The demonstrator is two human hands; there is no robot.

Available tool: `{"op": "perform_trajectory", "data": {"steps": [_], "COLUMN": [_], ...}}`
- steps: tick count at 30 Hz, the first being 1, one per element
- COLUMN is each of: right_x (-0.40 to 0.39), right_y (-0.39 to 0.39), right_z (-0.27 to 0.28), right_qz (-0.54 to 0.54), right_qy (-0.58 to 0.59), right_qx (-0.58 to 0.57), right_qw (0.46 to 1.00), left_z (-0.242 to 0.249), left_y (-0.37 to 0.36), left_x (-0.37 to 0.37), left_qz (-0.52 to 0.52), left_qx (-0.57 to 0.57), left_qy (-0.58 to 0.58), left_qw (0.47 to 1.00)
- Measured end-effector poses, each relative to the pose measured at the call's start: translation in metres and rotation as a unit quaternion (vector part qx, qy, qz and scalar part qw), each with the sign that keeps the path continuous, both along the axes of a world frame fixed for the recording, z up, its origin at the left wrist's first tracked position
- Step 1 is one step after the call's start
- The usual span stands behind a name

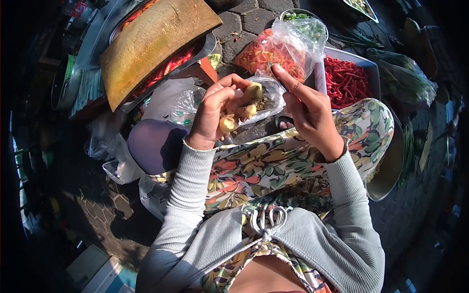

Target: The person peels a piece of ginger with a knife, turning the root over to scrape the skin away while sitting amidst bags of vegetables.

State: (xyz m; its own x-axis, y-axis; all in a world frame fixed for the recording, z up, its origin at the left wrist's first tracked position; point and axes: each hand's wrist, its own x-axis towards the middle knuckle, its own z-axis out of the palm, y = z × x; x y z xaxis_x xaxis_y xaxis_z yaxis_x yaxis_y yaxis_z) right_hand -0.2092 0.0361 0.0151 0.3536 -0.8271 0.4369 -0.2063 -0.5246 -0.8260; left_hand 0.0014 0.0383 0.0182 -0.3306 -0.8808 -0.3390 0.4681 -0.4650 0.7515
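Note:
My left hand is closed around a knobby piece of ginger root, with pale yellow patches showing on its ends. My right hand is closed on a small knife; its index finger lies along the back, and only a bit of dark blade shows past the fingertip. The knife is a short way right of the ginger and not touching it. Below and between both hands sits an opened clear plastic bag with brownish bits inside, partly hidden by the ginger.
A large wooden board rests over a tray of red chillies at upper left. Ahead lies a bag of cut chillies. A white crate of red chillies stands right of it. Bagged greens lie farther right.

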Motion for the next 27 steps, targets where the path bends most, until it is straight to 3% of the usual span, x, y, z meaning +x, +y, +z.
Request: {"op": "perform_trajectory", "data": {"steps": [3,7,9,11,14,16,18,21,22,26,27], "right_x": [-0.004,-0.003,-0.003,-0.005,-0.008,-0.007,-0.004,0.01,0.017,0.028,0.027], "right_y": [0.0,-0.006,-0.012,-0.014,-0.017,-0.015,-0.015,-0.006,-0.002,0.011,0.013], "right_z": [-0.004,-0.007,-0.014,-0.007,-0.006,0.001,0.001,0.0,0.001,0.007,0.006], "right_qz": [-0.075,-0.054,0.025,0.091,0.131,0.116,0.106,0.102,0.094,0.124,0.134], "right_qy": [0.002,-0.061,-0.064,-0.078,-0.15,-0.22,-0.279,-0.289,-0.26,-0.206,-0.213], "right_qx": [0.115,0.211,0.301,0.446,0.47,0.47,0.498,0.47,0.46,0.434,0.4], "right_qw": [0.991,0.974,0.951,0.887,0.86,0.847,0.814,0.828,0.844,0.869,0.881], "left_z": [0.0,0.007,0.009,0.006,0.007,0.013,0.001,-0.02,-0.025,-0.019,-0.02], "left_y": [-0.003,0.002,0.006,0.008,0.007,0.007,0.002,0.008,0.011,0.011,0.008], "left_x": [0.002,-0.006,-0.008,-0.012,-0.012,-0.013,-0.011,-0.024,-0.032,-0.034,-0.026], "left_qz": [-0.033,-0.071,-0.102,-0.093,-0.085,0.016,-0.014,0.076,0.152,0.231,0.198], "left_qx": [-0.031,-0.065,-0.085,-0.105,-0.137,-0.065,-0.198,-0.33,-0.325,-0.099,-0.074], "left_qy": [0.003,-0.038,-0.087,-0.124,-0.193,0.039,0.09,-0.102,-0.176,0.017,0.073], "left_qw": [0.999,0.995,0.987,0.982,0.968,0.997,0.976,0.935,0.916,0.968,0.975]}}
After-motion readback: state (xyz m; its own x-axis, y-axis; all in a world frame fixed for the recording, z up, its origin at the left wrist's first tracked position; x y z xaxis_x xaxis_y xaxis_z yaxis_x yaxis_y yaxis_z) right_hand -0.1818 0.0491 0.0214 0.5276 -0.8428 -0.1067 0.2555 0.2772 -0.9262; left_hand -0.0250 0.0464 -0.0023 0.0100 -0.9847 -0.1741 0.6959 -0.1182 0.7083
